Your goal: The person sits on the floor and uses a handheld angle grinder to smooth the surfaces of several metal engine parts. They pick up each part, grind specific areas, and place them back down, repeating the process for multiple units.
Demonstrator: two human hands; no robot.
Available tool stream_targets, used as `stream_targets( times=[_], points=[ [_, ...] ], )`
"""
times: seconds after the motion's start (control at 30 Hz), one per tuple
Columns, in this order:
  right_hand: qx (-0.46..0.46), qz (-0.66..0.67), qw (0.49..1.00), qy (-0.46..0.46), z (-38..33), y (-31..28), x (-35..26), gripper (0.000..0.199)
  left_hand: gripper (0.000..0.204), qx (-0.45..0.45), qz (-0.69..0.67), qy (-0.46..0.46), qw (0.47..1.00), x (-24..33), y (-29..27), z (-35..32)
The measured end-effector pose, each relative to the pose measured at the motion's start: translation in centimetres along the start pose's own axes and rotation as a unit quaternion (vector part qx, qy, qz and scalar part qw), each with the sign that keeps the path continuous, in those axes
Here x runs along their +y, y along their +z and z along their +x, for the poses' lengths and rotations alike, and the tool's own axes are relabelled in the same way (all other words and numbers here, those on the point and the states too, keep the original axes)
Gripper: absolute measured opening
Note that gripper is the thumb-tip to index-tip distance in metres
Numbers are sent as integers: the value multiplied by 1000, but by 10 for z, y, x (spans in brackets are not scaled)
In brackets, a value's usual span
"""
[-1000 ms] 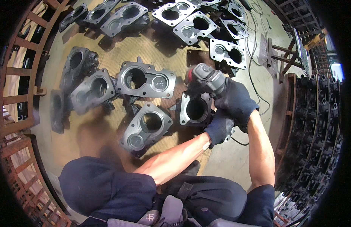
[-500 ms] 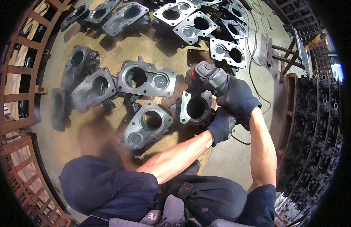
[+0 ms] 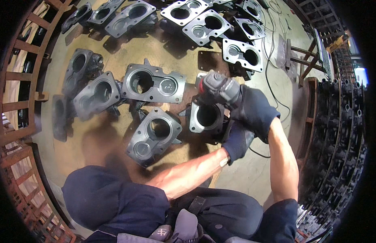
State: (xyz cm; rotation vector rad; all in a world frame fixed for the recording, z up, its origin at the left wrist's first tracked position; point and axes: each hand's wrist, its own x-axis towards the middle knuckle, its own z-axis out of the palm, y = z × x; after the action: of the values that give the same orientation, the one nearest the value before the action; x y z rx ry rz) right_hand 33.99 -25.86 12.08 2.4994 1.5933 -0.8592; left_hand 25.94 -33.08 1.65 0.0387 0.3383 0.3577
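My right hand (image 3: 257,112), in a dark glove, is wrapped round the body of an angle grinder (image 3: 228,92). Just below it, my left hand (image 3: 238,141), gloved too, is closed on the rear of the same tool; its fingers are mostly hidden. The grinder's head, with a red glow or mark at its left side, lies over the far end of a grey metal casting (image 3: 206,117) and covers that end. Whether the disc touches the metal cannot be made out. To the left sit two similar flanged castings with round bores, a nearer one (image 3: 154,135) and a farther one (image 3: 154,84).
Several more castings (image 3: 207,27) stand along the far side and left on a tan board (image 3: 176,54). A black cable (image 3: 272,77) runs over the floor at right. Stacked dark parts (image 3: 338,137) line the right; a brown metal crate (image 3: 18,75) borders the left.
The grinder's head has come slightly nearer to me over the casting, and both hands have shifted a little with it. The whole view has slid slightly left.
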Motion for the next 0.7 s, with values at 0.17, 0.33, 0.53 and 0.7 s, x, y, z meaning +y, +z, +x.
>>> stream_targets(
  times=[0.17, 0.33, 0.53, 0.7],
  points=[
    [0, 8, 1000, -24, 29, 5, -8, 57, 39, -28, 365, 88, 927, 30, -19, 7],
    [-10, 18, 1000, -17, -2, 8, 7, 69, 36, 11, 92, -15, 996, 4, 2, -12],
    [-46, 20, 998, -22, -7, 11, -11, 71, 45, 28, 1, 21, 999, -20, -37, -8],
    [20, 10, 1000, 8, 18, -3, 14, 59, 49, -65, 537, 9, 841, 17, -28, 32]
  ],
)
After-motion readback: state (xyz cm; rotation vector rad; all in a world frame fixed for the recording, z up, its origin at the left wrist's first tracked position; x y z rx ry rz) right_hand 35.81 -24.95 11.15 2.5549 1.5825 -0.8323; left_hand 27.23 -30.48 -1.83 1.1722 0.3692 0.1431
